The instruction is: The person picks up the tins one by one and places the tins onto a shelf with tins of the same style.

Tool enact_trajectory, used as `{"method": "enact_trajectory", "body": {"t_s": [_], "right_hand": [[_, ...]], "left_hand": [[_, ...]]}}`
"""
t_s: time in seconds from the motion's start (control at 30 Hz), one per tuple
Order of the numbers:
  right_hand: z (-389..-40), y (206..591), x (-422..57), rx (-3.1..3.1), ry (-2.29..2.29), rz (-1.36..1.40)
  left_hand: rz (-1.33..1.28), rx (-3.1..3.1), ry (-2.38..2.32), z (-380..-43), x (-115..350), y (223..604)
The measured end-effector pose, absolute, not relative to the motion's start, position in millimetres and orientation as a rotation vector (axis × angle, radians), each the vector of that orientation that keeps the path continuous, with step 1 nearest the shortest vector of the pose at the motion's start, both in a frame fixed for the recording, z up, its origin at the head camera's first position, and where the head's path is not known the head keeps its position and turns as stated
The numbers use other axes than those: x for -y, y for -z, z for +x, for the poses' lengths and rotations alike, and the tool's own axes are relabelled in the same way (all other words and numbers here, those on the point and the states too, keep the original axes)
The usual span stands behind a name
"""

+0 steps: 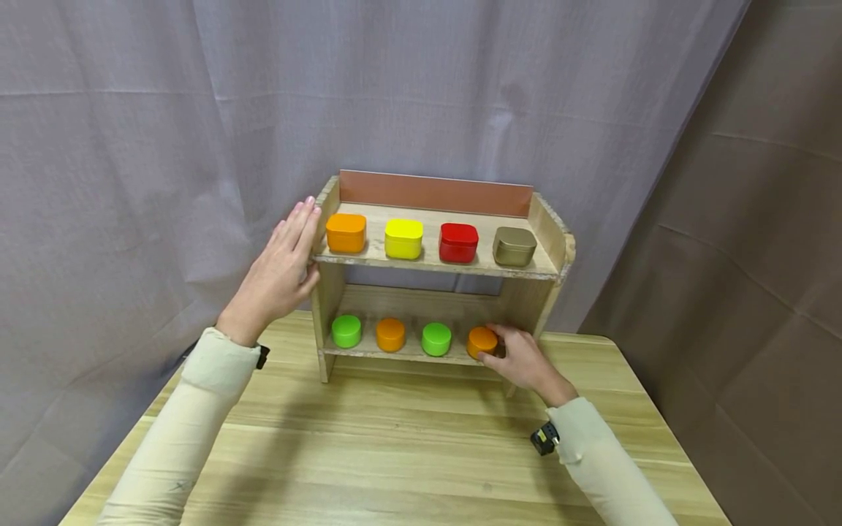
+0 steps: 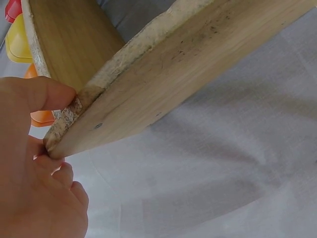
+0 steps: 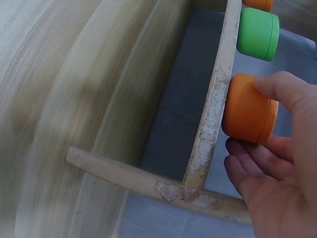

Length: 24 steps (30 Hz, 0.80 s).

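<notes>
A two-tier wooden shelf (image 1: 421,267) stands on the table. My left hand (image 1: 279,267) holds its left side panel (image 2: 148,84), the thumb on the front edge and the fingers along the outer face. At the right end of the lower tier, my right hand (image 1: 522,358) pinches a round orange tin (image 3: 247,106), thumb on the lid side and fingers at the opposite side. The tin touches the shelf board. To its left stand a green round tin (image 1: 436,340), another orange round tin (image 1: 391,334) and a second green one (image 1: 346,332).
The upper tier bears rounded square tins: orange (image 1: 346,233), yellow (image 1: 404,239), red (image 1: 458,242) and bronze (image 1: 514,246). A brown strip (image 1: 434,193) runs along its back. Grey curtains (image 1: 421,88) hang behind the wooden table (image 1: 395,453).
</notes>
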State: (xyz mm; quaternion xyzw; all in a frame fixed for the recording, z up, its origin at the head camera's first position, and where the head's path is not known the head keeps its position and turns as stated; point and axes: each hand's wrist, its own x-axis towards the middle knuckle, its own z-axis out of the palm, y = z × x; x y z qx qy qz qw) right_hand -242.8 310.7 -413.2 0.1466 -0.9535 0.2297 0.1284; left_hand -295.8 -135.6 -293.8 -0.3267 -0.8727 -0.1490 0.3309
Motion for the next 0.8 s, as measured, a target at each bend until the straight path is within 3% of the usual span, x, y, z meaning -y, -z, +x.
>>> {"method": "enact_trajectory", "body": {"t_s": [0.3, 0.8], "right_hand": [[-225.9, 406.7, -311.5, 2.709, -0.588, 0.481], [-159.5, 377.7, -331.6, 2.703, -0.284, 0.355]], "left_hand": [[-0.847, 2.279, 0.370, -295.1, 131.7, 292.1], [-0.783, 2.308, 0.284, -265.2, 153.7, 315.3]]}}
